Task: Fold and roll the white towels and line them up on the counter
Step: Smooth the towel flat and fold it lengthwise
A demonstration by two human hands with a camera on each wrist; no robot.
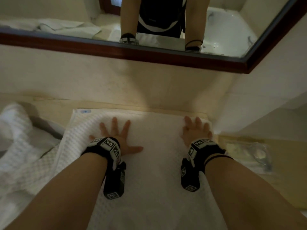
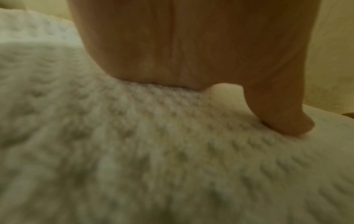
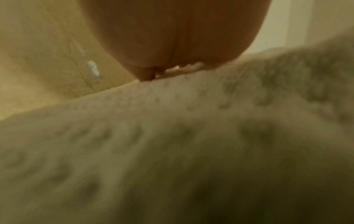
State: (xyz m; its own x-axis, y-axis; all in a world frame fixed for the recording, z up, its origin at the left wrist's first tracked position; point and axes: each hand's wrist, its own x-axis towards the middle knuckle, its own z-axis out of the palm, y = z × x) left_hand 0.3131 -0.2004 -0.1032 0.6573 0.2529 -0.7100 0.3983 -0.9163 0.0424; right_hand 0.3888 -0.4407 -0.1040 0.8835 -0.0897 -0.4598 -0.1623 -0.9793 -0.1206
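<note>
i have both palms down on a white towel (image 1: 154, 163) spread flat on the counter (image 1: 282, 180) below the mirror (image 1: 149, 52). my left hand (image 1: 116, 135) lies with all 5 fingers splayed and straight, pressing the cloth a little short of its far edge; my right hand (image 1: 196, 130) lies out at the towel's far right corner, fingers also straight, resting on the weave and gripping nothing. the 2 hands are well apart, 1 toward each side of the towel, which i judge is so the cloth stays taut and flat across its width while i smooth it before a fold.

from the left wrist view, the heel of my palm and the thumb (image 2: 283, 118) sink into the waffle weave (image 2: 134, 151), so the hand is pressing, not hovering. the right wrist view is blurred, but it shows the towel's edge (image 3: 114, 94) under the hand and bare counter beyond it.

the towel runs from just past my fingertips back under both forearms toward me, and its near end is out of view. to the left of my left hand, more white cloth (image 1: 21, 146) lies rumpled in a heap, touching the flat towel's left side; i take these for towels not yet folded, though i cannot tell how many. to the right of my right hand sits a clear plastic packet (image 1: 249, 155), near the towel but apart from it. i see no rolled towel on the counter, so the task looks to be at an early stage.
</note>
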